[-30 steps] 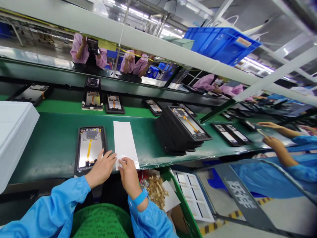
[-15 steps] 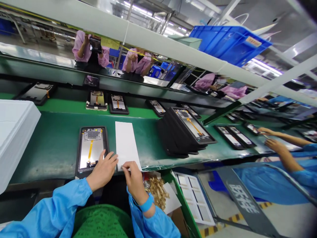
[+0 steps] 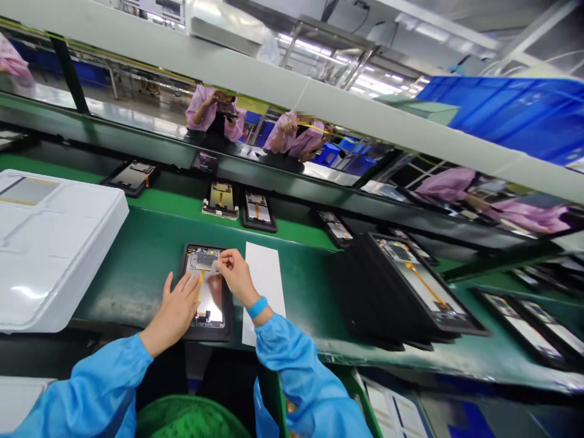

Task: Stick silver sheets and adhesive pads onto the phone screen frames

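Note:
An opened tablet (image 3: 213, 298) in a black frame lies on the green bench, its circuit board at the far end and an orange ribbon cable down its middle. My left hand (image 3: 176, 301) rests over its left side, fingers spread across the cable. Above the circuit board (image 3: 204, 260), my right hand (image 3: 238, 277) is closed in a pinch on a small pale piece, which looks like a sticker but is too small to make out surely. Just right of the tablet lies a white sheet (image 3: 264, 274), partly behind my right wrist.
A stack of black-framed tablets (image 3: 383, 298) stands to the right. White plastic trays (image 3: 55, 255) are at the left. Several opened tablets (image 3: 258, 210) lie along the green strip behind the bench. A blue crate (image 3: 506, 115) sits overhead; people in pink work across the line.
My right hand has moved from the white sheet's near edge up to the tablet's circuit board. My left hand has shifted onto the tablet. The view has turned left.

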`<state>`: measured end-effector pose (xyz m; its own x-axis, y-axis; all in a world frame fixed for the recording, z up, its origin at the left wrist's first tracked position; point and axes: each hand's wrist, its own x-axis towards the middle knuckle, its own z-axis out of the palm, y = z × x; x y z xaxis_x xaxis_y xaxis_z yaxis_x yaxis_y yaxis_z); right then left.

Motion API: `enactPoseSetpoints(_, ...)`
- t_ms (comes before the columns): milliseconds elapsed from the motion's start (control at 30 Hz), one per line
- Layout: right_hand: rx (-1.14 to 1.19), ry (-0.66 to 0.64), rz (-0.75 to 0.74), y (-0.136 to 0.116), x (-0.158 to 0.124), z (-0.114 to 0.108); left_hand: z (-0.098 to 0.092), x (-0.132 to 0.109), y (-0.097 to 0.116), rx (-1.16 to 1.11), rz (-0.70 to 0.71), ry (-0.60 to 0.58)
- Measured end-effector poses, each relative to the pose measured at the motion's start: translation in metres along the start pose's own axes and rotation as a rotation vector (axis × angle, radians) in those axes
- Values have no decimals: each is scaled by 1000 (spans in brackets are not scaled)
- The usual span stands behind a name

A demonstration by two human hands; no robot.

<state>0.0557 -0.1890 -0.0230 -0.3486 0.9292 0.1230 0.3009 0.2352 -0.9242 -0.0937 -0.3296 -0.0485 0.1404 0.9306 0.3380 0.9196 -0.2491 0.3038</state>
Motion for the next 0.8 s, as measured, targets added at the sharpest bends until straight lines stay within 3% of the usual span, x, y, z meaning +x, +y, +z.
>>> enactPoseSetpoints(133,-27,-72,44,13,14,27,-4,2,-1,-25,9,-48)
enactPoseSetpoints(267,-85,-112,66,16,17,38,-8,4,3,-23,-33,-22)
enactPoseSetpoints(533,-190,-119,76,9,17,42,-8,6,-6,-58,-8,-54)
enactPoseSetpoints(800,-336,-146,-11,10,13,43,-6,14,-9,-52,20,-45)
